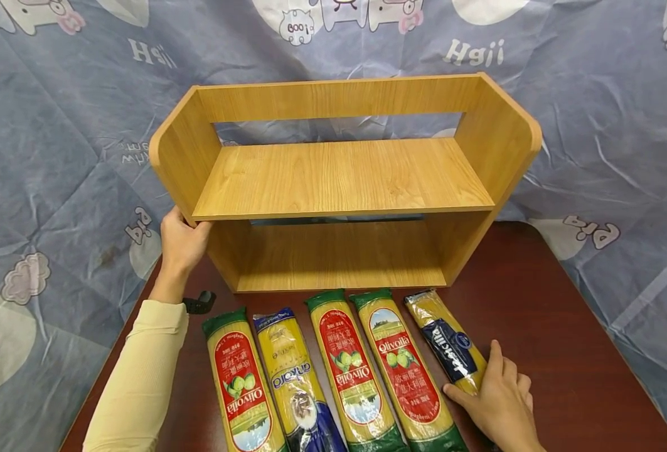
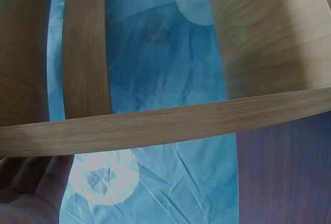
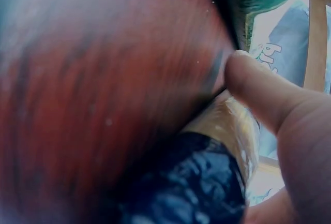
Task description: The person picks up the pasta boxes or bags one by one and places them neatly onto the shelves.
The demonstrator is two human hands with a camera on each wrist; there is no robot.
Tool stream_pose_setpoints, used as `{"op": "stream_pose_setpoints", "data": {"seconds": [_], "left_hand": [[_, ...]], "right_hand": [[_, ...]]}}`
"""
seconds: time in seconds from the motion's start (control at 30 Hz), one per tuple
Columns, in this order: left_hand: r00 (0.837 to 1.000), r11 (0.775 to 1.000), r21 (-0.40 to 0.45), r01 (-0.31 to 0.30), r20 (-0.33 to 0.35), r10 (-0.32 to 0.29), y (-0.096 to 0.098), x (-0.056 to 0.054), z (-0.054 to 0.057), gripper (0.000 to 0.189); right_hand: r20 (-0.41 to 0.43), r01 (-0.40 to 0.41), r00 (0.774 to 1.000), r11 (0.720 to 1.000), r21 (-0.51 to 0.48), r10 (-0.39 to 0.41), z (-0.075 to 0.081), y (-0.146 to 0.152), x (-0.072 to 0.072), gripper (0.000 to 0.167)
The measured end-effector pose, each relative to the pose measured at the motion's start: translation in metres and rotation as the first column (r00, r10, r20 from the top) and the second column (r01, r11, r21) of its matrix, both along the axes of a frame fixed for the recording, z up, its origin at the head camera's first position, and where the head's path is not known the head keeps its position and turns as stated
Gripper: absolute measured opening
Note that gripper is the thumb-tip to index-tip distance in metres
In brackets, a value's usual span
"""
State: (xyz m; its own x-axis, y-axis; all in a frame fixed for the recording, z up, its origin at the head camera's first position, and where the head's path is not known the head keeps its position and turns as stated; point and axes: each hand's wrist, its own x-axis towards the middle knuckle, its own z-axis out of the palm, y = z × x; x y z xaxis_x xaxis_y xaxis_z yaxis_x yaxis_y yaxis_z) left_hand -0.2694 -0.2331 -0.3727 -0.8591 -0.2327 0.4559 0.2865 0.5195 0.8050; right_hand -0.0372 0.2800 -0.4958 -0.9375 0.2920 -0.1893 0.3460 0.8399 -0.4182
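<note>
A wooden two-tier shelf [image 1: 339, 179] stands on the table, also seen close up in the left wrist view as a side panel edge [image 2: 170, 131]. My left hand [image 1: 183, 245] grips its left side panel, the fingertips hidden behind the wood. My right hand [image 1: 502, 398] is around the near end of a blue-labelled spaghetti pack [image 1: 446, 342], thumb on one side and fingers on the other. In the right wrist view the thumb [image 3: 264, 89] lies beside that pack's dark wrapper [image 3: 191, 177].
Left of that pack lie green-ended Olivoilà spaghetti packs [image 1: 403, 370], [image 1: 350, 370], [image 1: 243, 383] and a blue-and-yellow spaghetti pack [image 1: 296, 383], in a row before the shelf. A dark red table [image 1: 553, 314] carries everything. A patterned blue-grey cloth [image 1: 610, 157] hangs behind.
</note>
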Motion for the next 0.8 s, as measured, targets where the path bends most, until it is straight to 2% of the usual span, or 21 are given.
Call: {"op": "stream_pose_setpoints", "data": {"seconds": [0.27,0.5,0.8], "left_hand": [[0.999,0.999,-0.023,-0.033,0.026,0.033,0.0002,-0.0028,0.0008,0.031],[0.999,0.998,-0.039,-0.041,-0.004,0.041,0.0040,-0.0026,0.0007,0.029],[0.998,0.997,-0.047,-0.066,-0.019,0.065,0.0060,-0.0020,-0.0015,0.028]], "right_hand": [[-0.028,0.019,0.999,1.000,0.014,-0.018,-0.0040,0.0004,0.0018,0.147],[-0.080,0.042,0.996,0.999,0.029,-0.040,-0.0032,-0.0017,0.0049,0.123],[-0.042,0.043,0.998,0.999,0.009,-0.043,-0.0013,-0.0024,0.0046,0.098]]}}
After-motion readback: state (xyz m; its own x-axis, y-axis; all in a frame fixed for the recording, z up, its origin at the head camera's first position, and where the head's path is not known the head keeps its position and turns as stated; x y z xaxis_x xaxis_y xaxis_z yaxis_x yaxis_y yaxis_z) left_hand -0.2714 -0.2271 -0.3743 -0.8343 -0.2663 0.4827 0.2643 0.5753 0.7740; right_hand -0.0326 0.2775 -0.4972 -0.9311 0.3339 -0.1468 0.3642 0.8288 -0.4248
